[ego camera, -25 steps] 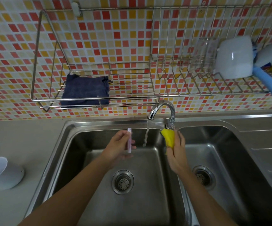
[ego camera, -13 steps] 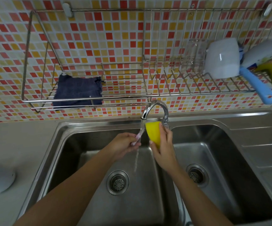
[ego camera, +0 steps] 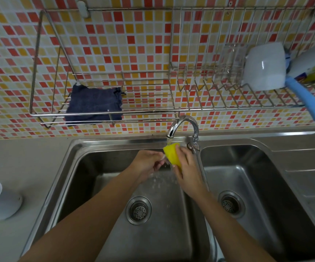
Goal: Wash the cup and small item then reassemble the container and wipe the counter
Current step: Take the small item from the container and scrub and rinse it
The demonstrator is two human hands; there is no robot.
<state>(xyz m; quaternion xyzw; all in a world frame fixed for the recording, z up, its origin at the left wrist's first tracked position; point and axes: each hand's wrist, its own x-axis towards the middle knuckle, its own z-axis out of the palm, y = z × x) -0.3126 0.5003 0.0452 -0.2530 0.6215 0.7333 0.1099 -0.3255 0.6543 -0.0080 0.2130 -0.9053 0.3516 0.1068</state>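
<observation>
Washing up at a double steel sink [ego camera: 88, 167], seen from above by the person doing it. Both hands meet under the running tap [ego camera: 183, 125], over the left basin. The left hand [ego camera: 147, 163] has its fingers curled tightly round the small item [ego camera: 162, 157]; only a pale sliver of it shows at the fingertips. The right hand [ego camera: 187, 171] grips a yellow sponge [ego camera: 171, 154], fingers and thumb wrapped round it, and presses it against the item in the stream. Water drops scatter below the hands.

A white cup [ego camera: 0, 201] lies on its side on the grey counter [ego camera: 20, 163], left of the sink and well apart from the hands. On the tiled wall above hangs a wire rack [ego camera: 33, 72]. A folded dark blue cloth [ego camera: 94, 104] sits in its left part. In its right part stand a clear glass [ego camera: 230, 63] and a white vessel [ego camera: 264, 67], with a blue handle [ego camera: 307, 99] just beside.
</observation>
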